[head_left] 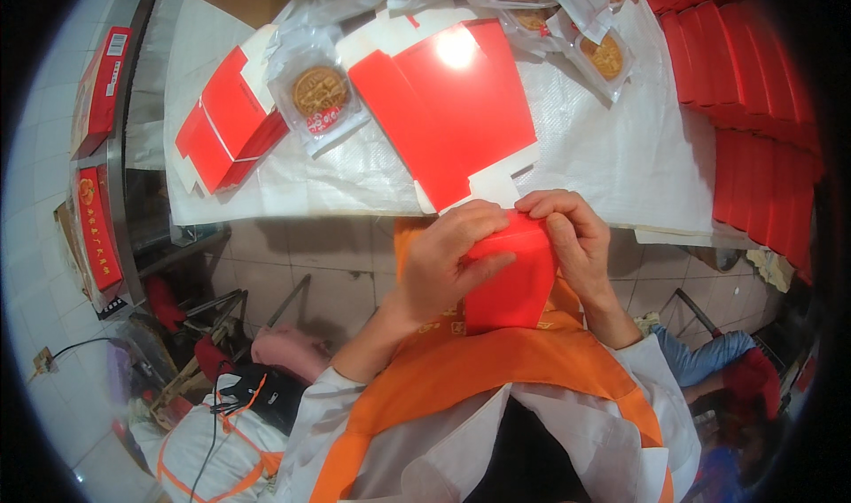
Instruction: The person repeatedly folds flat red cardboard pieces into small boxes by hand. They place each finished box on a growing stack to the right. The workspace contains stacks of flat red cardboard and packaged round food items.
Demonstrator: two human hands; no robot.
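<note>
A red cardboard box point(510, 286) is held upright against my orange apron, between both hands. My left hand point(456, 255) grips its upper left side, with the thumb lying across the red face. My right hand point(572, 237) pinches the upper right edge, its fingers bent over the top. The fingers hide part of the top. Just beyond my hands, a flat red-and-white carton blank point(461, 104) lies on the table and reflects a bright spot of light. To its left is a round golden mooncake point(320, 92) in a clear wrapper.
A strapped bundle of folded red cartons point(229, 122) lies left on the white table covering point(612, 157). Several wrapped mooncakes point(603, 57) are heaped at the back. Rows of red boxes point(736, 60) line the right side. Red boxes point(97, 228) also stand far left. Bags lie on the floor lower left.
</note>
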